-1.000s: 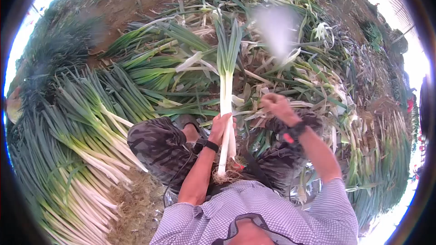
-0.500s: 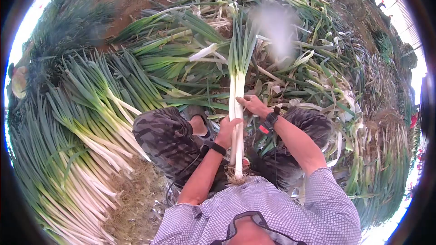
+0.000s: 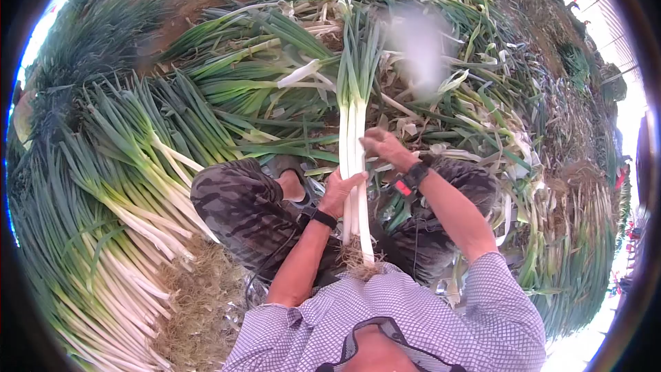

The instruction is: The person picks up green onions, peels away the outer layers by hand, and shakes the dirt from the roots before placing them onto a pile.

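Observation:
A small bunch of large green onions [image 3: 355,138] stands lengthwise in front of my body, white shanks toward me and green leaves pointing away. The shaggy roots [image 3: 361,258] rest against my shirt. My left hand [image 3: 337,193] is wrapped round the lower shanks, thumb across the front. On the other side, my right hand [image 3: 387,148] has its fingers curled by the right edge of the shanks, higher up than the left. Whether a thin piece of leaf or skin is between those fingers is too small to make out.
Rows of green onions [image 3: 117,262] lie to my left, roots toward me. More green onions [image 3: 255,83] lie ahead. Loose leaves and peelings [image 3: 475,110] cover the ground ahead and right. Another pile of stalks [image 3: 575,241] is at the far right. My bent knees [image 3: 234,200] flank the bunch.
The shanks have spread apart, so a third one shows. My right hand has moved slightly up and right, its fingers now curled at the bunch's edge. My left hand keeps its grip.

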`<action>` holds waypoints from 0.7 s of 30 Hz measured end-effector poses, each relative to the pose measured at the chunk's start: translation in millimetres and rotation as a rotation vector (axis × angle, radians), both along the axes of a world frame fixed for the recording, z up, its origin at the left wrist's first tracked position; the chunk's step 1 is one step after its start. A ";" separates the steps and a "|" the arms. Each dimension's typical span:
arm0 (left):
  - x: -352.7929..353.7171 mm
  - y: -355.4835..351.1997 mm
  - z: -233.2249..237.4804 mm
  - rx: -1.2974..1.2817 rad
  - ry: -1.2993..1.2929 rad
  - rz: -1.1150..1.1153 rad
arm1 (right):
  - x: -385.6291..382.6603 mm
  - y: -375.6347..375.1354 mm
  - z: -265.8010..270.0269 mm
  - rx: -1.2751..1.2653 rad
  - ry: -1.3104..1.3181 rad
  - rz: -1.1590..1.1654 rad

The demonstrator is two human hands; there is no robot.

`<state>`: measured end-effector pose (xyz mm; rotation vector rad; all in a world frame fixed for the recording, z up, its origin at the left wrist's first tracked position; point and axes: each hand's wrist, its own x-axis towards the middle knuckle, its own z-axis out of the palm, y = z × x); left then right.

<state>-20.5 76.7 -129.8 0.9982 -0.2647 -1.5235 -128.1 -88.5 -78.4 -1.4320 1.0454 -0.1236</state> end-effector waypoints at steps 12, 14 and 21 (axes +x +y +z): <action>-9.2 3.0 -1.1 -0.006 0.432 0.001 | -13.2 -6.3 -13.6 0.426 -0.465 -0.055; -10.0 2.8 -18.1 0.028 0.366 0.003 | -19.0 -13.7 -17.7 0.415 -0.393 -0.012; -13.1 -0.4 11.0 -0.007 0.387 0.035 | -1.2 -47.1 -20.1 0.395 -0.133 -0.057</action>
